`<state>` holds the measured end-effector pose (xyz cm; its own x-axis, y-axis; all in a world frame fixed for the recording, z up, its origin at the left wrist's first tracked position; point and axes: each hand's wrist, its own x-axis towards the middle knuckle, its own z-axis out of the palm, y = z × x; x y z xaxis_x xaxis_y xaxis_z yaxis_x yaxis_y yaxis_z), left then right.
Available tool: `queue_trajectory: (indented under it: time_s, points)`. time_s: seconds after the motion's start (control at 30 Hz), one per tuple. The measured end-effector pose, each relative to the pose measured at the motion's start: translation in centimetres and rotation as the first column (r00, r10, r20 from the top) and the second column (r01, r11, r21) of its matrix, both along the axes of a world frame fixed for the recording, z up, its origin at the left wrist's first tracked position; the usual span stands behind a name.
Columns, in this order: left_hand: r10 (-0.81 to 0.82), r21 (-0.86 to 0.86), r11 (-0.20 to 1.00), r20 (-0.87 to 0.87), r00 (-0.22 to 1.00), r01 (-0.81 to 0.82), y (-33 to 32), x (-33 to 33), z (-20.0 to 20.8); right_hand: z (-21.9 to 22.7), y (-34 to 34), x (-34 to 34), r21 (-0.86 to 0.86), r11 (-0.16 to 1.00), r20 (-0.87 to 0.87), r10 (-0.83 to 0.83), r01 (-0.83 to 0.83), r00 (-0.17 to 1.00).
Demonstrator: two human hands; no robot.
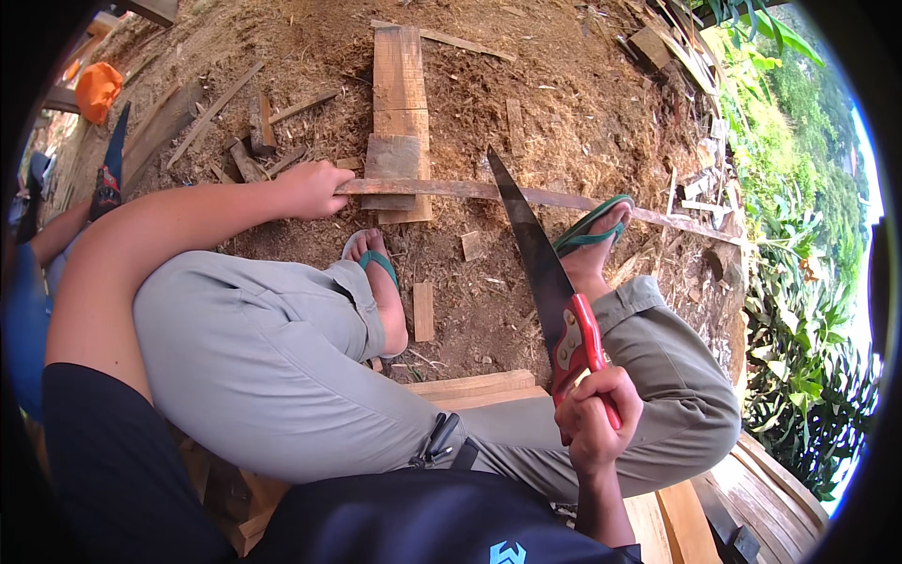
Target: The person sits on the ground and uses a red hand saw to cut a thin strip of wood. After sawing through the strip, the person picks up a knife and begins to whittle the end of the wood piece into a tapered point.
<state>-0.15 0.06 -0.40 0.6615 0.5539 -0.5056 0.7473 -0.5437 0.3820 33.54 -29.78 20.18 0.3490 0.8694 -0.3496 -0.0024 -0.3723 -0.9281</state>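
My right hand [601, 414] is closed round the red handle of a handsaw [536, 249]. The saw's dark blade slants up and to the left, its tip near a long thin wooden strip [460, 189]. My left hand [315, 191] grips the left end of that strip. Under it lie a short wood block [393, 152] and a longer board [399, 70], flat on the ground. Farther right, the strip passes by my right foot [615, 226] in a green flip-flop, which seems to press on it. No cut in the strip can be made out.
My left foot [378, 277] rests near the board. Offcuts [424, 312] and sawdust cover the ground. I sit on stacked planks [479, 387]. At far left are another person's arm [61, 230], a red-handled saw [106, 188] and an orange bag [98, 91]. Plants [799, 357] border the right.
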Motion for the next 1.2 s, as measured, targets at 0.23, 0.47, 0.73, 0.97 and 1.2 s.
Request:
queue_trajectory:
  time_s: [0.23,0.47,0.73,0.97,1.2]
  points:
    - [-0.006,0.009,1.000,-0.012,1.000,0.006,-0.3,-0.4,-0.1,4.6,1.7,-1.5,-0.047,0.997,-0.052,-0.059,0.056,0.997]
    - [0.011,-0.005,1.000,-0.030,1.000,-0.011,-0.2,0.0,0.3,5.7,1.4,-0.4,-0.034,0.994,-0.125,-0.104,0.100,0.987]
    - [-0.001,-0.056,0.998,-0.116,0.993,-0.006,0.4,0.8,1.4,2.8,2.1,-0.7,-0.028,0.998,-0.017,-0.061,0.060,0.998]
    - [0.016,0.009,1.000,-0.025,1.000,-0.015,-0.1,0.2,0.7,1.0,2.6,-1.0,-0.050,0.997,0.005,-0.056,0.056,0.998]
    - [0.020,-0.032,0.999,-0.047,0.999,-0.021,-0.8,0.4,0.7,5.0,1.3,0.4,-0.076,0.985,-0.160,-0.167,0.157,0.973]
